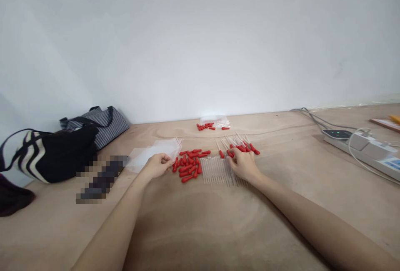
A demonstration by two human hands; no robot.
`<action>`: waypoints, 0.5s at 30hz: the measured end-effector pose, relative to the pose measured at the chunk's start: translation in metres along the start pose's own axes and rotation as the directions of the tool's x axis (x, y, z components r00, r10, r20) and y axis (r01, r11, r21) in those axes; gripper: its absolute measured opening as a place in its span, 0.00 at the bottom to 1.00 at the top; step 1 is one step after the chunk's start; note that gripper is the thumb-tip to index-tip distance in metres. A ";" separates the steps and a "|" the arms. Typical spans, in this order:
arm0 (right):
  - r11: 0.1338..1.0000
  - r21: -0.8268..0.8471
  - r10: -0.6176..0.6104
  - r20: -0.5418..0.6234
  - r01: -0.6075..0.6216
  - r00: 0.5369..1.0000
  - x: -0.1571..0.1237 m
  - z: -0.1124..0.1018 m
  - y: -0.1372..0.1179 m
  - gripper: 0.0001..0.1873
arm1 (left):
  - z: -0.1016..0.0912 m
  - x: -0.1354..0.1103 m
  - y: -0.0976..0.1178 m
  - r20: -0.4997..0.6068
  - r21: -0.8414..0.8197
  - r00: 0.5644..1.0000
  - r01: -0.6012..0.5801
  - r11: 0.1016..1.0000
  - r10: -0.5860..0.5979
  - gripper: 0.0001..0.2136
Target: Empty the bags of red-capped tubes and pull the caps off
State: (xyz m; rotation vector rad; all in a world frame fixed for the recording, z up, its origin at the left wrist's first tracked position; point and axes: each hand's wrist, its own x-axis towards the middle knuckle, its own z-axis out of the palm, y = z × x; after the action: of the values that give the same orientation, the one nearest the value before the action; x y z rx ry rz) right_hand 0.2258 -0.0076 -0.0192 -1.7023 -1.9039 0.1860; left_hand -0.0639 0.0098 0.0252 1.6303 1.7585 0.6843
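My left hand is closed, its thumb and fingers pinched together beside a pile of red rubber bulbs. Whatever is in that pinch is too small to make out. Clear plastic zip bags lie just behind these fingers. My right hand is also closed, over the right part of a row of clear thin tubes. Its fingertips reach the droppers with red bulbs, which lie fanned out with their tips toward the wall. What they grip is hidden.
Near the wall lie more red bulbs and a clear bag with thin white sticks. Left stand a black bag and a striped bag, with a blurred dark object nearby. At right is a power strip with cables.
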 end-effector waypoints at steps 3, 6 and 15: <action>1.000 0.014 -0.009 -0.068 0.010 0.998 0.001 -0.002 0.006 0.10 | -0.004 0.001 0.001 -0.083 0.097 0.997 0.004 0.995 0.005 0.12; 1.000 0.030 0.007 -0.129 -0.003 0.992 0.001 -0.005 0.009 0.10 | 0.000 -0.001 0.012 -0.233 0.324 0.962 -0.057 0.944 0.138 0.09; 1.000 0.013 -0.016 -0.199 0.019 0.980 0.000 -0.012 0.010 0.12 | 0.089 0.016 0.087 -0.009 0.532 0.945 -0.273 0.801 0.328 0.11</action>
State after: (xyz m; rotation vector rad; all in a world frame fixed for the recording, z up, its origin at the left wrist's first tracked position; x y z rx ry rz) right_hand 0.2404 -0.0092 -0.0143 -1.6295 -1.7652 0.0217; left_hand 0.0602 0.0299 0.0292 2.3239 1.8863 0.4427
